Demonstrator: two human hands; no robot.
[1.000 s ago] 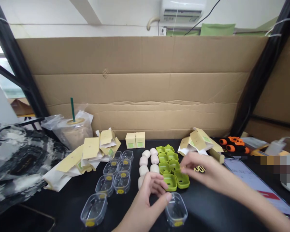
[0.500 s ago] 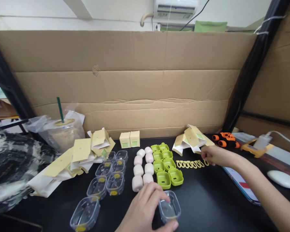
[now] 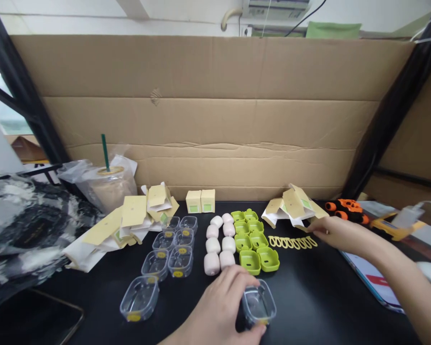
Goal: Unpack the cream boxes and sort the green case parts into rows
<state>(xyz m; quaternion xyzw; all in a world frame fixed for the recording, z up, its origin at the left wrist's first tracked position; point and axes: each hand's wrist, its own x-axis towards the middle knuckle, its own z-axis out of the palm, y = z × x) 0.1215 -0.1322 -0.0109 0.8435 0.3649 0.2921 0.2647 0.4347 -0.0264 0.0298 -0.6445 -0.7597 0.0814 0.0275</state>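
My left hand (image 3: 224,299) is closed round a small clear plastic container (image 3: 260,302), thumb at its near side and fingers at its far left edge. At the right end of a row of thin yellow rings (image 3: 292,243) is my right hand (image 3: 321,227), its fingers loosely apart and nothing visible in them. Beyond my left hand stand two columns of pale pink, marshmallow-like pieces (image 3: 212,246). Beside them are two columns of green square cups (image 3: 249,261) with slots in their bottoms. More clear containers (image 3: 140,297) with yellow stickers stand to the left.
Torn cream cartons (image 3: 134,211) lie at the left, others (image 3: 294,203) at back right. Two small cream boxes (image 3: 208,201) stand at the back. A bagged drink (image 3: 111,187), a dark phone (image 3: 32,318), another phone (image 3: 371,280) and an orange toy car (image 3: 348,209) line the sides.
The view has shifted, so most things appear further right. My right hand has drawn slightly away from the last ring, which now lies free in the row. My left hand stays on the container.
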